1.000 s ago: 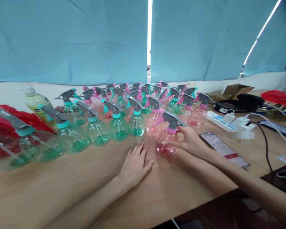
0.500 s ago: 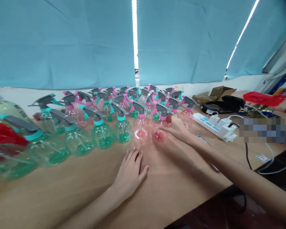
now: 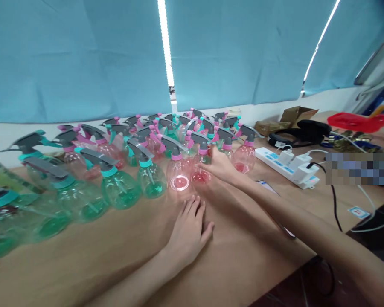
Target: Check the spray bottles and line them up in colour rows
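My left hand (image 3: 188, 230) rests palm down on the tabletop, fingers stretched out, with nothing in it. It lies just in front of a pink spray bottle (image 3: 178, 172) with a grey trigger head. To the right of that bottle, my right hand (image 3: 222, 165) is closed around the side of another pink spray bottle (image 3: 201, 175), below its pink collar. This bottle stands upright on the table, and part of its right side is hidden by my fingers. Clear green spray bottles (image 3: 152, 181) with teal collars continue the front row to the left.
Several more spray bottles stand behind, up to the wall below a blue curtain (image 3: 99, 55). On the right are a white power strip (image 3: 280, 165) with plugs and cables, a phone (image 3: 266, 186) partly under my right forearm, black headphones (image 3: 312, 133), a cardboard box (image 3: 297, 117) and a red object (image 3: 356, 122).
The view has turned, so the bottles sit further left in it. My left hand has slid a little right relative to the bottles. My right hand stays at the same pink bottle.
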The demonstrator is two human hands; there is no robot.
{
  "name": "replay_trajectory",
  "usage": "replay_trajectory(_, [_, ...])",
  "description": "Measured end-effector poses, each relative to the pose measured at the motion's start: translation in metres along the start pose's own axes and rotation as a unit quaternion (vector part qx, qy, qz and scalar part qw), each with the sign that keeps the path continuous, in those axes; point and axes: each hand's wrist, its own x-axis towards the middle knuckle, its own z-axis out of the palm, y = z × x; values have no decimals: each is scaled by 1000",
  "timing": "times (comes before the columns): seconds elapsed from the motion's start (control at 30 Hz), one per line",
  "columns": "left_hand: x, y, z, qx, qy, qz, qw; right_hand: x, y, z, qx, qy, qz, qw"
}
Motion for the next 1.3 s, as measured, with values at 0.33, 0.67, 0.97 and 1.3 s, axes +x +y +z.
replay_trajectory(0.33, [4, 2, 0, 1, -9, -5, 1000, -32, 13, -35, 106, 37, -19, 993])
replay_trajectory(0.67, [30, 17, 9, -8, 1, 1, 1000, -22, 56, -56, 27, 125, 60, 990])
replay_trajectory(0.97, [32, 20, 6, -10, -6, -6, 1000, -3, 44, -32, -85, 90, 121, 985])
replay_trajectory(1.3, [33, 20, 6, -31, -9, -1, 999, -34, 50, -71, -115, 24, 49, 992])
